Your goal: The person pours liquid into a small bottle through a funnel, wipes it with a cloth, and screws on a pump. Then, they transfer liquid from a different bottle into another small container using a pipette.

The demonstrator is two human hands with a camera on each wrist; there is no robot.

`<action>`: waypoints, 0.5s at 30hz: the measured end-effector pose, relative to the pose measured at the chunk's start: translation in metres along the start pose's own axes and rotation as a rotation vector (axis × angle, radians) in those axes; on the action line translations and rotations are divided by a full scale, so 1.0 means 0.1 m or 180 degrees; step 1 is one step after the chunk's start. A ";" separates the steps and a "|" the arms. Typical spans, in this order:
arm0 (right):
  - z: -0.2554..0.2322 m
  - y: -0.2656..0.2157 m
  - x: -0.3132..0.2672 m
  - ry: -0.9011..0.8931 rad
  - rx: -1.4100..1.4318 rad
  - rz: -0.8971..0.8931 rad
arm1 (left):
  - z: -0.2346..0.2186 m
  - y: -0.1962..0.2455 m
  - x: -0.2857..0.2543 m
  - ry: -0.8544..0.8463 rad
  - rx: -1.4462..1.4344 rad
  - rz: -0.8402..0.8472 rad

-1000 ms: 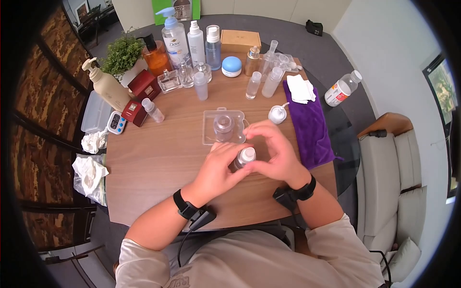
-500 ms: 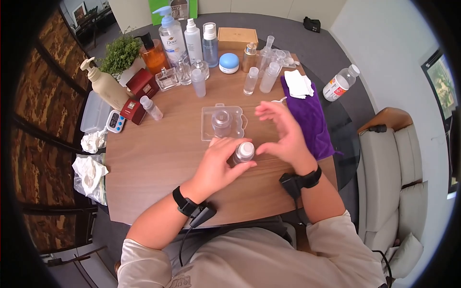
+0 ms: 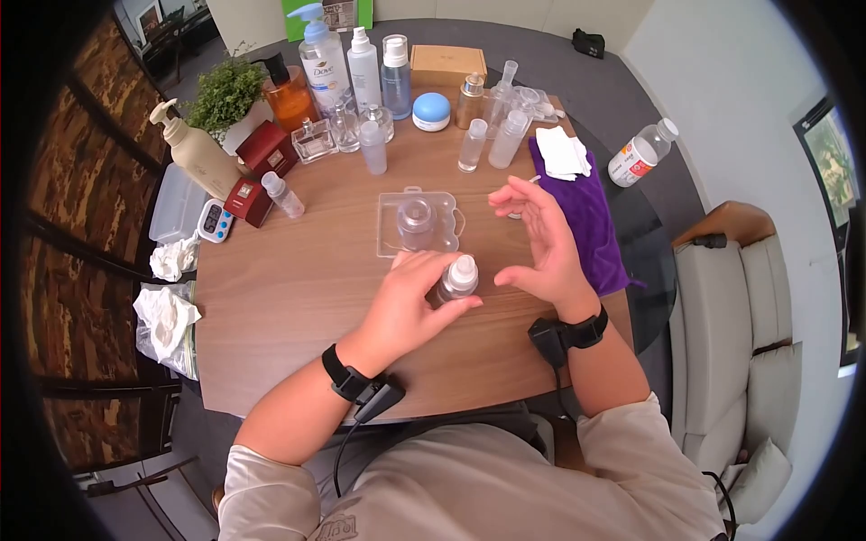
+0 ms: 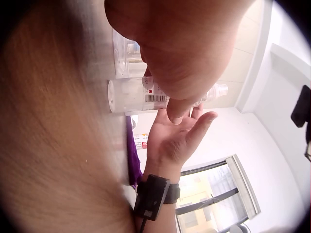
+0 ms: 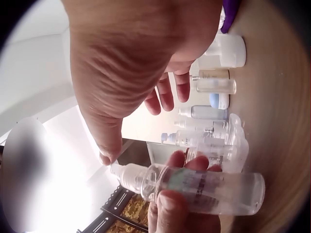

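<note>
My left hand [image 3: 410, 298] holds a clear spray bottle [image 3: 458, 278] upright in front of me, its fingers and thumb curled round the body. The bottle has a white spray nozzle; in the right wrist view, printed lettering and a pale green patch show on the bottle [image 5: 231, 194]. My right hand [image 3: 546, 257] is raised just to the right of it, fingers loosely spread and thumb apart, with nothing between them. In the left wrist view the right palm [image 4: 170, 138] faces the bottle. Beyond the bottle lies a clear plastic case [image 3: 388, 225] with a round transparent piece [image 3: 417, 221] on it.
Pump bottles, perfume bottles and a blue-lidded jar [image 3: 431, 110] line the table's back. Small frosted bottles [image 3: 509, 140] stand at the back right. A purple cloth [image 3: 591, 225] with white tissue [image 3: 561, 153] lies right. A timer [image 3: 215, 221] and red boxes [image 3: 248, 200] sit left.
My right hand has come away from the bottle's top and moved to the right, its fingers opening. The left hand keeps its grip on the bottle, whose white nozzle now shows more plainly.
</note>
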State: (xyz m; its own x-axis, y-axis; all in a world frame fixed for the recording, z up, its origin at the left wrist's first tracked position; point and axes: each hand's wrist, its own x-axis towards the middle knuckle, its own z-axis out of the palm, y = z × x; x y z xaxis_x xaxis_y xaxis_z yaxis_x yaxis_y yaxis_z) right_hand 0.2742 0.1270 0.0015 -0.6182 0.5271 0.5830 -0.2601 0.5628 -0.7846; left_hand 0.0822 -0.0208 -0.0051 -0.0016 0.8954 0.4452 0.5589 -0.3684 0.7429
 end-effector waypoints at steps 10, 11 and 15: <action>0.25 -0.21 -0.04 -0.0107 -0.0021 -0.0298 | 0.02 -0.02 0.01 0.0008 0.0010 0.0044; 0.24 -0.25 -0.04 0.0077 0.0104 -0.0379 | 0.01 0.00 0.01 0.0009 0.0015 0.0040; 0.17 -0.30 -0.02 0.0048 0.0417 -0.0480 | 0.00 0.03 0.01 -0.0031 -0.0012 -0.0136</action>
State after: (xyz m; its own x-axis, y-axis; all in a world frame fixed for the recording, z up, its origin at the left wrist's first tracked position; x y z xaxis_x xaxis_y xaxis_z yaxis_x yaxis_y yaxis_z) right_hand 0.2706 0.0979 0.0206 -0.5540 0.4531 0.6984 -0.4439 0.5489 -0.7083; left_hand 0.0843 -0.0212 -0.0022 -0.0174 0.9128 0.4081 0.5554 -0.3306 0.7630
